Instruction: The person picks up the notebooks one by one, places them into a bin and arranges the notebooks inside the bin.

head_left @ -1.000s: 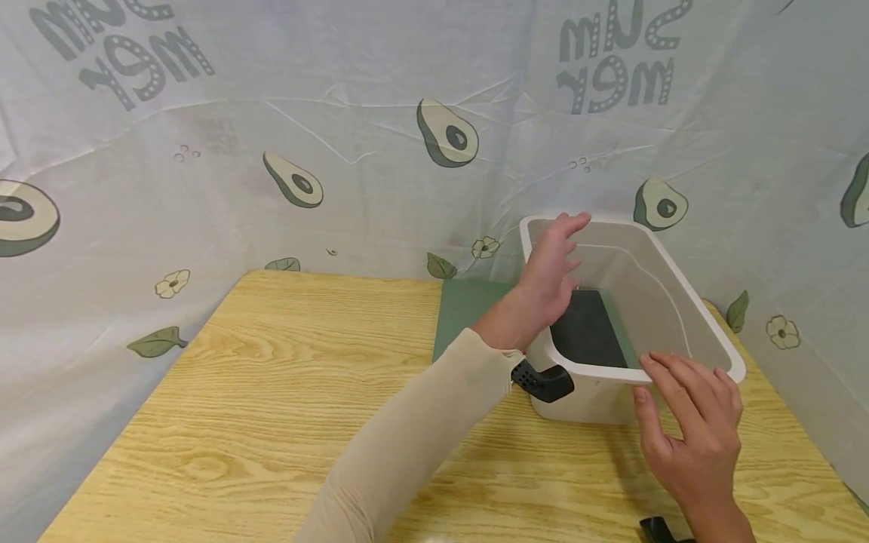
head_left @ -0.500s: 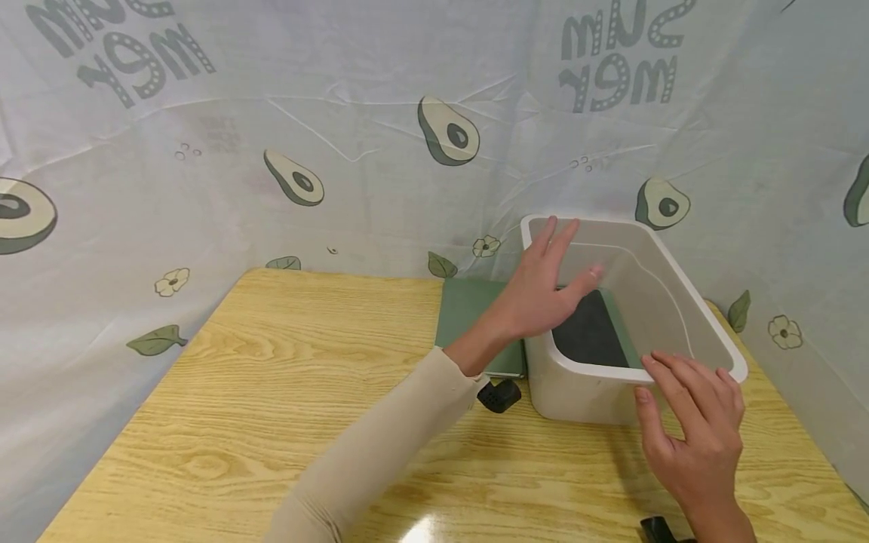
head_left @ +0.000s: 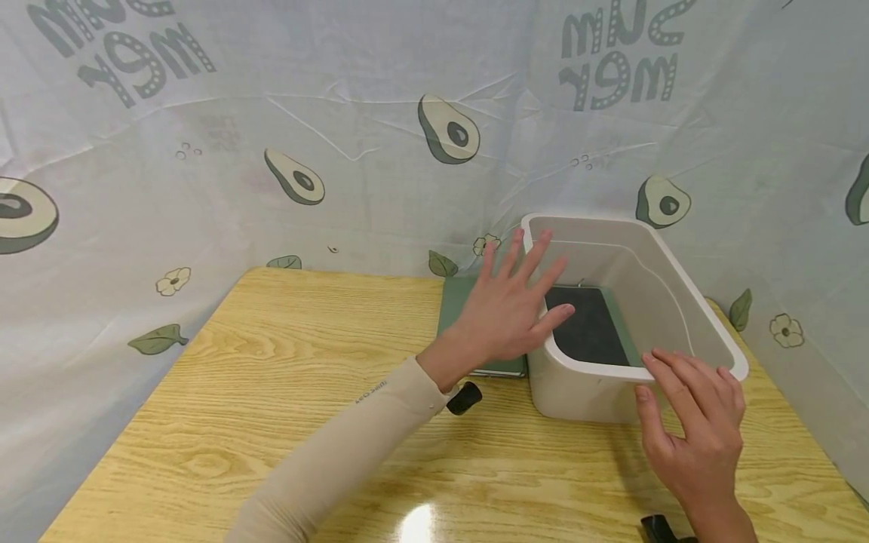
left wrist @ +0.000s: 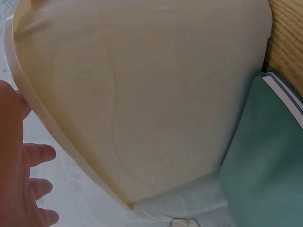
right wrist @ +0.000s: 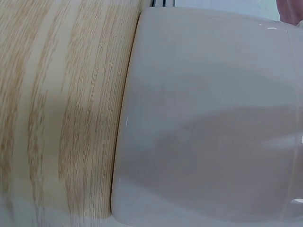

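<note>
A beige plastic bin [head_left: 591, 396] with a white rim stands at the table's right. My left hand [head_left: 505, 313] is spread with straight fingers at the bin's left rim, partly covering a green book [head_left: 453, 298]. In the left wrist view, that book [left wrist: 265, 151] lies against the bin's outer wall [left wrist: 180, 94] and shows pale page edges. My right hand [head_left: 699, 430] rests its fingertips on the near rim, fingers nearly straight, thumb on the outer side. Inside the bin lies a flat dark grey rectangle [head_left: 587, 324] with a green strip along its right side.
The wood-grain table [head_left: 271, 392] extends left and in front of the bin. A pale cloth [head_left: 366, 226] printed with avocados hangs behind the table and along both sides. Black wrist mounts [head_left: 465, 398] stick out beside my wrists.
My left hand has turned palm down and moved left, from over the bin's left side to above the green book. The right hand and the bin stay where they were.
</note>
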`<act>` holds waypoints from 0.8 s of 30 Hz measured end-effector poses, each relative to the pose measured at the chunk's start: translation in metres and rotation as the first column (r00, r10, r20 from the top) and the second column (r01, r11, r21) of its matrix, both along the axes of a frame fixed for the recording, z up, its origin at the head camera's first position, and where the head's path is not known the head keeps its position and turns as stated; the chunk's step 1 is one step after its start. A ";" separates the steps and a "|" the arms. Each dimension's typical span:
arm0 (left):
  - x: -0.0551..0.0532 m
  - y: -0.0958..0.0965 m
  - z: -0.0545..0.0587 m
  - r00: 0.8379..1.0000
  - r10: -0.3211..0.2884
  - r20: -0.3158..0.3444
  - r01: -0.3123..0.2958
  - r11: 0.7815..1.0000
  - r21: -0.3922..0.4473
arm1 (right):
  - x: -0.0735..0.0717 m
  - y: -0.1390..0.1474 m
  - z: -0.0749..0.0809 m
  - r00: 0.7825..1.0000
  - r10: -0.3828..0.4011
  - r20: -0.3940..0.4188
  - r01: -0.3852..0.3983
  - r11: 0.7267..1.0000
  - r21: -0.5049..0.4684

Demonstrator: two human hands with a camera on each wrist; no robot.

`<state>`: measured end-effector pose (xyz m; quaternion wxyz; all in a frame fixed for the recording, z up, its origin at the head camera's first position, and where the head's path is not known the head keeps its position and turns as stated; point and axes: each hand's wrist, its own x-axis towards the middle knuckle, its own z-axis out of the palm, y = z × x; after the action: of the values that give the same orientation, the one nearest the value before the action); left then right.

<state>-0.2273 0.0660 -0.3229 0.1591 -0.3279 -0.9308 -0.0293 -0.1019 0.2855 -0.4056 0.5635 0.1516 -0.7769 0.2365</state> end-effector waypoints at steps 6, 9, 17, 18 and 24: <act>-0.001 -0.005 0.000 1.000 0.019 0.009 -0.019 1.000 -0.009 | -0.001 0.003 -0.002 1.000 0.011 -0.012 -0.011 1.000 -0.007; -0.001 -0.008 0.000 0.999 0.022 0.028 -0.022 1.000 0.000 | -0.002 0.006 -0.004 1.000 0.009 -0.011 -0.009 1.000 -0.004; -0.004 -0.019 -0.006 0.995 0.041 0.088 -0.045 0.998 0.053 | -0.004 0.009 -0.008 1.000 0.010 -0.011 -0.010 1.000 -0.001; -0.005 -0.020 -0.006 0.995 0.047 0.090 -0.052 0.997 0.060 | -0.004 0.010 -0.008 1.000 0.009 -0.012 -0.009 1.000 -0.001; -0.008 -0.028 -0.010 0.991 0.090 0.100 -0.096 0.993 0.060 | -0.003 0.009 -0.008 1.000 0.008 -0.021 -0.008 1.000 0.001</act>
<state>-0.2349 0.0377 -0.3331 0.1254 -0.2768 -0.9503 -0.0681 -0.1048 0.2942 -0.4131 0.5705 0.1577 -0.7705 0.2367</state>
